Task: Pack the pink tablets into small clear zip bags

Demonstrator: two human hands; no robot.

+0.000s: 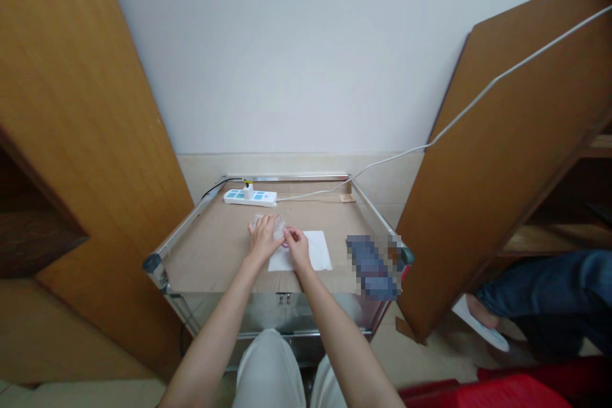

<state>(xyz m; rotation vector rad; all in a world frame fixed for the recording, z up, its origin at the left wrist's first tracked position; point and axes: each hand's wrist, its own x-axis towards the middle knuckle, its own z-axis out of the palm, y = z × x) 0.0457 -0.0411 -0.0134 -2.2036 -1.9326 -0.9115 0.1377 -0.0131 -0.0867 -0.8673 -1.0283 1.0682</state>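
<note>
From here I see a steel cart topped with cardboard, a power strip at the back, and a paper sheet in front. Above the sheet's left edge, the left hand curls its fingers over clear plastic wrap. The right hand pinches the wrap's edge, beside a small pink bit.

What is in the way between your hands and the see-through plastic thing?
Nothing visible is in the way. The left hand is on the clear plastic piece, and the right hand is right beside it. The white paper sheet lies under the hands, not between them.
</note>
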